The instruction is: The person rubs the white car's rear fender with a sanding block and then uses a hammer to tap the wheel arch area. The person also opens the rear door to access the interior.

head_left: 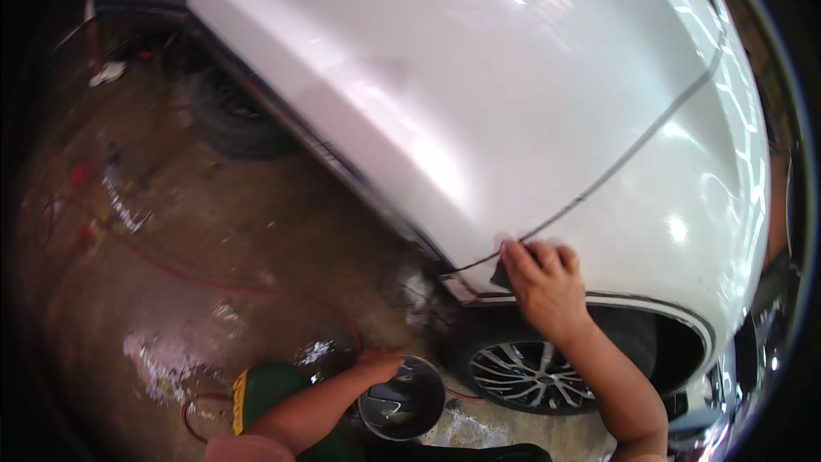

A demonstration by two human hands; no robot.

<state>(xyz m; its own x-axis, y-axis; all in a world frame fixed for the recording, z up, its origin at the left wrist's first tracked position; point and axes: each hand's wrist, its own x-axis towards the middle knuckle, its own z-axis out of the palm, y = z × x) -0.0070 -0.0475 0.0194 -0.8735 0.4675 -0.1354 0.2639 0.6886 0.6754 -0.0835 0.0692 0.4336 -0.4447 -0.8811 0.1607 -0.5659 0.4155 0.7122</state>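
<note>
My right hand (552, 291) presses against the white car body (410, 103), just above the wheel arch and beside the dark panel seam. Its bent fingers close on a small dark flat pad (503, 275); only an edge of the pad shows, so its exact kind is unclear. Lower down, my left hand (379, 366) is at the rim of a round dark bucket (442, 400) and appears to grip it, its fingertips partly hidden. Dark liquid lies inside the bucket.
A wheel with silver spokes (534, 376) sits under the arch, right of the bucket. Another dark tyre (235, 111) is farther off at the left. Across the wet brown floor (256, 231) runs a thin red hose (282, 294).
</note>
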